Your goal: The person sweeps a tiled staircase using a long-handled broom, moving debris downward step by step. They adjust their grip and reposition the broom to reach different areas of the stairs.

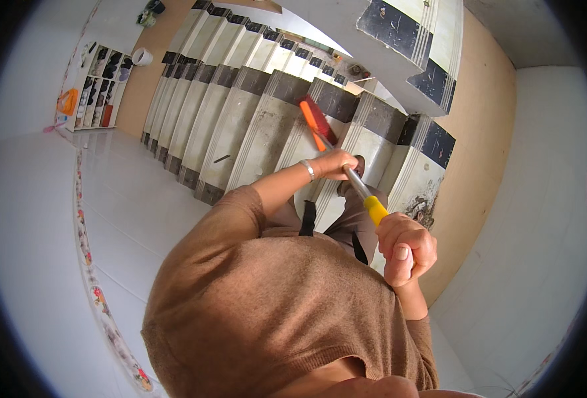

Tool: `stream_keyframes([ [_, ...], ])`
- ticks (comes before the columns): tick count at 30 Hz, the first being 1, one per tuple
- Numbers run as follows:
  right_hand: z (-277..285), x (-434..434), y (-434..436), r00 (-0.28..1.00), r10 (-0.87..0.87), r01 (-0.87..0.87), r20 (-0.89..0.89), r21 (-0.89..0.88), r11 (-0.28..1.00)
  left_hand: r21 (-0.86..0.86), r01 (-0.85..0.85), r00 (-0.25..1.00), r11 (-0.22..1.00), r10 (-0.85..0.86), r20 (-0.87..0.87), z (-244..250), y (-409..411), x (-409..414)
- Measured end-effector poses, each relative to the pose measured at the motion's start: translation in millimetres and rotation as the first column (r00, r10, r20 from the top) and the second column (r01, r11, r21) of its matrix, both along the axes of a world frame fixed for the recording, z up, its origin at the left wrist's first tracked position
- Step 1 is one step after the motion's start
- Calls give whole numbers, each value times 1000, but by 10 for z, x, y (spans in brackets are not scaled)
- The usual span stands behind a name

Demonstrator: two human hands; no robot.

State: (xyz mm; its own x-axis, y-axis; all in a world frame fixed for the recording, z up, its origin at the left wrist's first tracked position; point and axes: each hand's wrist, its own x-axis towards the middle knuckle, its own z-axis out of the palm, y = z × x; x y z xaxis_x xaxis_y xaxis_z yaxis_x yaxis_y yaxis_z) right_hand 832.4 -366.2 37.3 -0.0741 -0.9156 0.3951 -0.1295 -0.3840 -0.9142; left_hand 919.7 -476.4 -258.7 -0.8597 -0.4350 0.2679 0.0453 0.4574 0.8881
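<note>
A broom with an orange head (312, 119), red bristles (323, 121) and a metal handle (357, 182) slants across the stairs. My left hand (331, 164), a silver bracelet at its wrist, is closed around the lower part of the handle. Higher up, beside the yellow grip (375, 210), my right hand (407, 248) is wrapped around the handle's end. The bristles lie over the dark side band of a stone step (333, 99); whether they touch it I cannot tell. My foot (359, 165) shows partly behind my left hand.
Pale steps with grooved edges (244, 119) descend ahead. A small dark strip (222, 159) lies on one. White tiled wall (124, 199) stands at left. Below are a shoe rack (99, 89), a white bucket (142, 56) and an orange bag (67, 102). An upper flight (398, 54) overhangs at right.
</note>
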Motion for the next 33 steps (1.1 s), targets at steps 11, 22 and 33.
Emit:
stream_keyframes([
  [11, 260, -11, 204, 956, -87, 80, 279, 37, 996, -45, -124, 988, 991, 128, 84, 561, 131, 546],
  [22, 245, -173, -149, 978, 163, -176, -131, -92, 980, -54, -389, 919, 919, 384, -95, 583, -599, -184],
  [33, 156, -194, 9, 991, 50, -56, 126, 48, 997, 33, -111, 993, 993, 112, -34, 204, 34, -28],
])
